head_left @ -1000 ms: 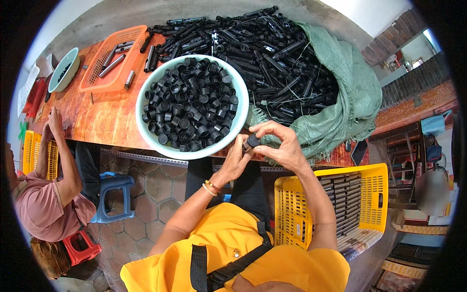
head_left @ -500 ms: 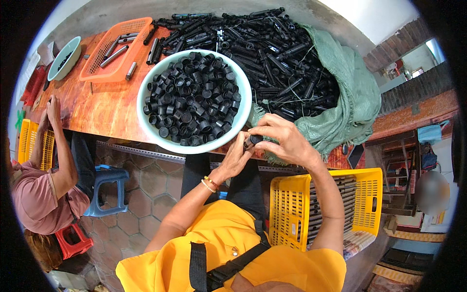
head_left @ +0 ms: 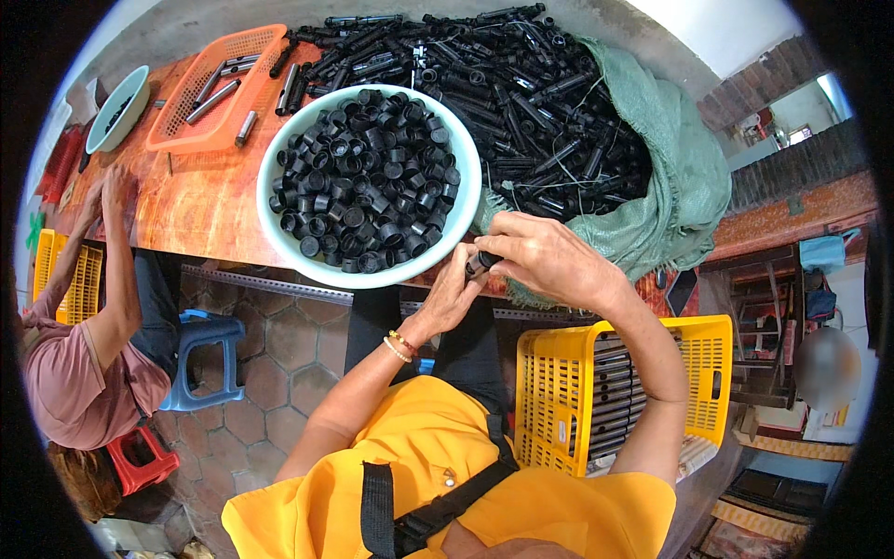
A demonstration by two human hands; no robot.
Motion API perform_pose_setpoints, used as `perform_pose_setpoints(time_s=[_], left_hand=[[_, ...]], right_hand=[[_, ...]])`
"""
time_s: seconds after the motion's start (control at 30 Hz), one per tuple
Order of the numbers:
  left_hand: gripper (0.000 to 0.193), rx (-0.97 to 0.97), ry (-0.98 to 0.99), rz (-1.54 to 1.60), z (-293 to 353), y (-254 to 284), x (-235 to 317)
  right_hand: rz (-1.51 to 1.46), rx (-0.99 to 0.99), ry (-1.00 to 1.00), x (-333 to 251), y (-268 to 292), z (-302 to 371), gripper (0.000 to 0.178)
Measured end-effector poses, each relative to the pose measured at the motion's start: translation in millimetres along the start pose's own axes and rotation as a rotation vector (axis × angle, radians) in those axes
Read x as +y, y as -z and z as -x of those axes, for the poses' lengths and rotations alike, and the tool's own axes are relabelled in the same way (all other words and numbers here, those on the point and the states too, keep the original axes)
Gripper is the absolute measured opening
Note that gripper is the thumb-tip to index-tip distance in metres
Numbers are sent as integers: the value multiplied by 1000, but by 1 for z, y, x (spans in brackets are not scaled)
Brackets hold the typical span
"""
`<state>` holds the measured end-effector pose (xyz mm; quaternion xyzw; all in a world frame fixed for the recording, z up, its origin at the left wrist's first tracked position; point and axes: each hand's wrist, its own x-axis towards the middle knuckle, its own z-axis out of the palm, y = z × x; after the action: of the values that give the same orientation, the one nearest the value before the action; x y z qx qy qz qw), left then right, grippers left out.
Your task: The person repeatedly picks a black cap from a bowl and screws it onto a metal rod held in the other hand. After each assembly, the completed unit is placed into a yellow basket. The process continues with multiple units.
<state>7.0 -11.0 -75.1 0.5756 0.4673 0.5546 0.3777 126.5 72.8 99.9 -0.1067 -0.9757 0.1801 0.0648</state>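
My left hand (head_left: pixel 451 300) is closed around a short visible length of black tube (head_left: pixel 477 268), just in front of the table edge. The fingers of my right hand (head_left: pixel 557 259) pinch the dark upper end of that tube; whether a separate cap sits there I cannot tell. Close by, a pale green basin (head_left: pixel 471 186) holds many small black plastic caps (head_left: pixel 358 191). Beyond my right hand, a heap of black tubes (head_left: pixel 521 116) spills from a green woven sack (head_left: pixel 694 177).
Right of my legs stands a yellow crate (head_left: pixel 548 396) with tubes laid in rows. An orange basket (head_left: pixel 177 140) with several metal tubes and a small green bowl (head_left: pixel 140 98) sit farther left. At left, a person's hands (head_left: pixel 107 191) are by the table; a blue stool (head_left: pixel 209 359) stands nearby.
My right hand has turned over the tube's end, and its elbow has swung outward to the right. The person at left has lowered their hands toward the table.
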Motion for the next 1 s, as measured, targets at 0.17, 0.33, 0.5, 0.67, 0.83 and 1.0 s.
perform_pose_setpoints(time_s=[0.17, 0.33, 0.5, 0.67, 0.83, 1.0], left_hand=[[28, -34, 18, -66, 2, 2, -8], [30, -19, 26, -63, 4, 0, -11], [35, -28, 6, -80, 4, 1, -11], [30, -33, -53, -89, 4, 3, -1], [35, -45, 77, -37, 1, 4, 4], [41, -50, -9, -108, 4, 3, -6]], right_hand=[[-2, 40, -95, -1, -4, 2, 18], [60, 75, -131, -4, -9, 2, 22], [129, 102, -195, -12, -14, 2, 26], [46, 191, -182, -13, -10, -4, 26], [-22, 316, -275, -3, -20, -30, 30], [45, 104, -444, 4, -50, -52, 44]])
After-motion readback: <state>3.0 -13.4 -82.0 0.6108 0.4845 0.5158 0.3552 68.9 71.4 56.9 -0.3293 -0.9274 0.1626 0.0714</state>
